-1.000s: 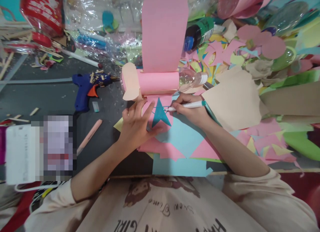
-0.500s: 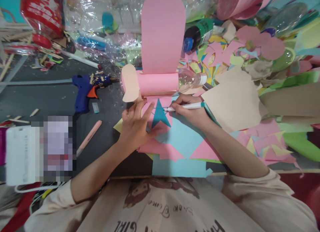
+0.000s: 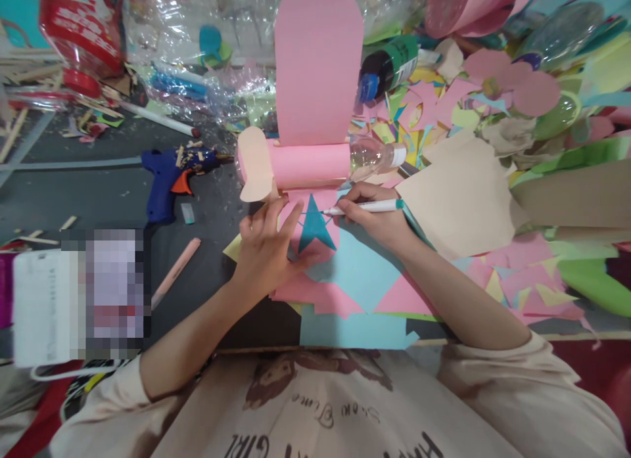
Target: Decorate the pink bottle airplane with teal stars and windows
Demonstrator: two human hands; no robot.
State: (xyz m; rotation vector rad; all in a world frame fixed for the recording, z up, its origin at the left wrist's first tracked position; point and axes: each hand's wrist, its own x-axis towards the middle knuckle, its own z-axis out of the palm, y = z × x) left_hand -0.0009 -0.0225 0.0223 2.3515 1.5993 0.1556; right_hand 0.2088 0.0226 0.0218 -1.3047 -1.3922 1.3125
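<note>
In the middle of the frame, our right hand (image 3: 372, 215) is pinching a white marker (image 3: 379, 207), its tip pointing at the right side of a teal arrowhead (image 3: 313, 231) on a pink card (image 3: 327, 200). Our left hand (image 3: 269, 241) is resting with fingers spread at the card's left side.

Just above the hands, a clear bottle (image 3: 363, 157) wrapped in pink paper is lying sideways, its neck pointing right. In the upper right, a dark bottle (image 3: 394, 62) is showing its blue cap; we are not managing to tell what is filling it. In the upper left, a red-labelled bottle (image 3: 81, 31) is tilting cap-down, its label hiding the contents. Crumpled plastic (image 3: 162, 24) is spreading between them, blue pieces showing through.

Along the bottom, blue paper (image 3: 345, 330) is reaching the table edge (image 3: 236, 348). At centre left, dark tabletop (image 3: 211, 202) is showing between a glue gun (image 3: 160, 179) and our left hand. At right, scraps (image 3: 530, 267) are crowding our right forearm.
</note>
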